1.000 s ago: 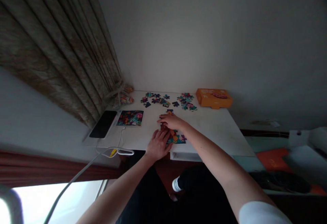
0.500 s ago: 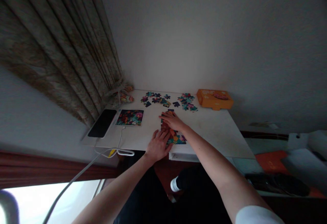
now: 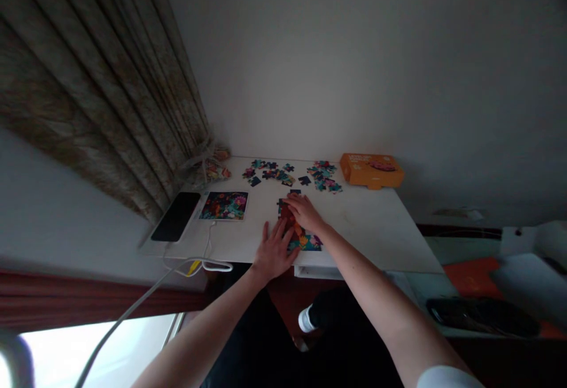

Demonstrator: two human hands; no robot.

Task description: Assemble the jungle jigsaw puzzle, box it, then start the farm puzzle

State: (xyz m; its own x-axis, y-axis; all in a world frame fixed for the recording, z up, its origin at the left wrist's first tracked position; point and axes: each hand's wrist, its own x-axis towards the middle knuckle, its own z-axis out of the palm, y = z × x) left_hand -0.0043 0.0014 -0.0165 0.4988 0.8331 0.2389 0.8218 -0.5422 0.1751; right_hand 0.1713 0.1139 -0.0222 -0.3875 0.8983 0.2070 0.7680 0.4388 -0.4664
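Puzzle [image 3: 303, 241], probably partly beneath the right hand [image 3: 305, 211]

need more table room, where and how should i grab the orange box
Likely, grip the orange box by its two short ends, coming from the front and above. It lies flat, its long back side close to the wall; the small front flap looks weak.

Patterned curtain [image 3: 101, 81] hangs left of a dim, pale wall [image 3: 319, 69].

Bare left hand [image 3: 273, 252] and right hand [image 3: 305, 213], white sleeve [image 3: 447, 377] on the right arm [image 3: 376, 284], black trousers [image 3: 349, 344], white sock or shoe [image 3: 305, 319], too dim to tell which.
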